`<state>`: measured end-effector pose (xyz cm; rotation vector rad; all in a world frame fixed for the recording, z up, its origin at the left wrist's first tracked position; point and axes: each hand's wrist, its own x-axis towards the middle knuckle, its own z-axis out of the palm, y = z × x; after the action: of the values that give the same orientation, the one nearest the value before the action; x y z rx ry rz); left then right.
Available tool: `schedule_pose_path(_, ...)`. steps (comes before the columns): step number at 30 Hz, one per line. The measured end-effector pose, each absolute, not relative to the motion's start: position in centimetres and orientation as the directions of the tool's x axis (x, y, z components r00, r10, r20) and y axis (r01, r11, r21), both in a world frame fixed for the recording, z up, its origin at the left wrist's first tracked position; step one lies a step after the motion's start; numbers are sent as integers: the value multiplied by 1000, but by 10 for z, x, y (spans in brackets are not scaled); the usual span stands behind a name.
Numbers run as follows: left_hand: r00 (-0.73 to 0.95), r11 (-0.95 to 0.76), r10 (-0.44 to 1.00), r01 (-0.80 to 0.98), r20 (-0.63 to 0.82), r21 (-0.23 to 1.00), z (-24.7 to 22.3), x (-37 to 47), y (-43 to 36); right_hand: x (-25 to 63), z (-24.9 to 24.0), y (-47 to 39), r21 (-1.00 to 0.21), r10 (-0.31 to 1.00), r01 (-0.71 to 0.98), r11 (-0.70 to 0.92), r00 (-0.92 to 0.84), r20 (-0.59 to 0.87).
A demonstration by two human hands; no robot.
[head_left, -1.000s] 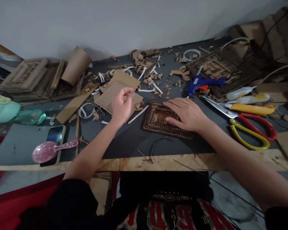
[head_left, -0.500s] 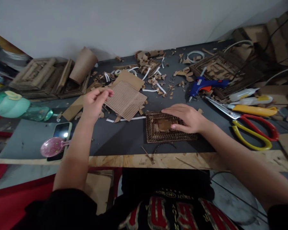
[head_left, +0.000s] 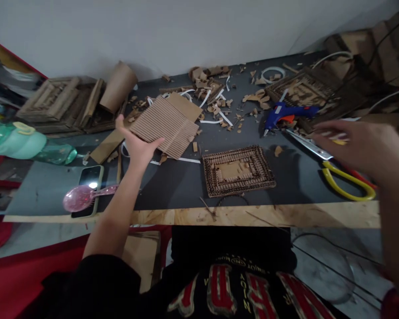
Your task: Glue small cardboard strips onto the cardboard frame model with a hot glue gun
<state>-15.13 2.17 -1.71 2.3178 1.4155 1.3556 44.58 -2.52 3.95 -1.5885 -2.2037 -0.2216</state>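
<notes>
My left hand is at the lower left edge of a ribbed corrugated cardboard sheet. Its thumb lies along the edge and the other fingers are mostly hidden; the hand grips the sheet. My right hand, smeared by motion, is over the scissors with red and yellow handles. A bit of a yellow tool shows by its fingers; whether they hold it is unclear. A rectangular panel of layered corrugated strips lies flat between the hands, untouched.
A blue glue gun lies right of centre. Cardboard scraps and white strips litter the back. At left are a green bottle, a phone with a pink hairbrush across it, and a cardboard tube.
My right hand has left the layered panel and moved right to the scissors. My left hand has opened from a pinch and taken the corrugated sheet's edge; the sheet has shifted slightly left.
</notes>
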Motion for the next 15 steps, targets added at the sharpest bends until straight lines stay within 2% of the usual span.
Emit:
schedule_pose_path(1,36,-540,741,626,671,562,-16,-151,24,469,32,-32,-84,842,928,363,-288,456)
schedule_pose_path(3,-190,-497,733,507,653,705,-16,-149,28,503,17,-48,-78,818,925,371,-286,498)
schedule_pose_path(6,-252,-477,779,357,574,803,-17,-141,36,510,3,-72,-135,805,933,334,-207,556)
schedule_pose_path(9,-234,-541,708,426,666,725,-5,-123,36,476,9,-87,-186,723,902,390,-175,669)
schedule_pose_path(11,-243,-581,608,512,756,632,12,-106,28,443,22,-90,-254,818,914,316,-127,561)
schedule_pose_path(12,-238,-588,572,548,785,595,22,-96,21,426,30,-90,-270,799,897,351,-137,585)
schedule_pose_path(13,-205,-593,562,576,801,563,32,-86,13,409,39,-89,-261,726,860,440,-169,667)
schedule_pose_path(14,-143,-597,578,597,804,536,41,-76,5,391,47,-88,-274,748,831,484,-230,622)
schedule_pose_path(15,-80,-601,604,607,793,520,49,-66,-3,374,56,-86,-256,691,793,552,-264,673)
